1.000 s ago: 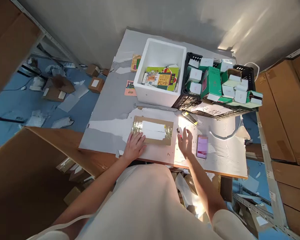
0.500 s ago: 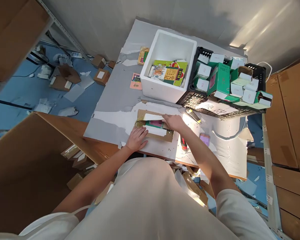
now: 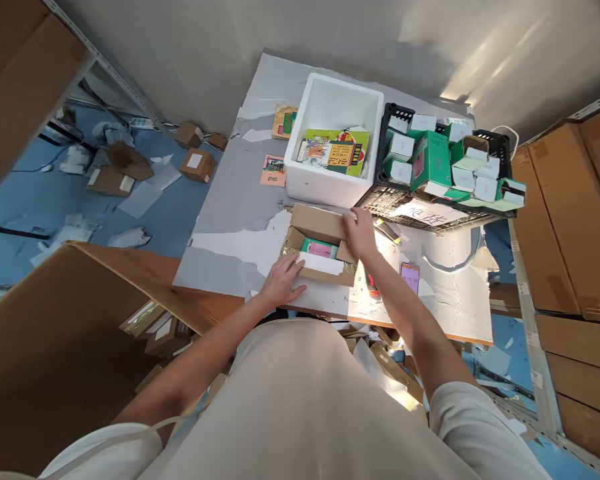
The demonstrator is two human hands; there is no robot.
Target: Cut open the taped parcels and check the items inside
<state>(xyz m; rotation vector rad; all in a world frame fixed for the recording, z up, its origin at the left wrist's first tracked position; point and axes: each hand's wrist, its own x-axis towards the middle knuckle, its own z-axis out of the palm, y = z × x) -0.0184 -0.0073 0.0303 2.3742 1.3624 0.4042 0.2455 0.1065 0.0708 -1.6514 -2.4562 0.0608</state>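
A small cardboard box (image 3: 314,219) lies on the table with its flaps parted. Inside it, partly covered by the flaps, is a green and pink box (image 3: 321,249). My left hand (image 3: 282,280) rests at the near left corner, fingers stretched on the near flap and thumb apart. At the right end, my right hand (image 3: 361,235) has its fingers closed around the raised flap. A white label (image 3: 325,263) shows on the near flap. Right of the cardboard box lie a red and black cutter (image 3: 372,287) and a phone with a lit screen (image 3: 410,277).
Behind stands a white foam box (image 3: 325,190) holding several books. A black crate (image 3: 405,113) beside it is full of green and white boxes. A yellow and black tool (image 3: 387,231) lies near the crate. A large open carton (image 3: 115,267) stands at the left.
The cardboard box's flaps have parted, showing more of the green and pink box. My right hand has lifted the right flap; my left hand stays at the near left corner.
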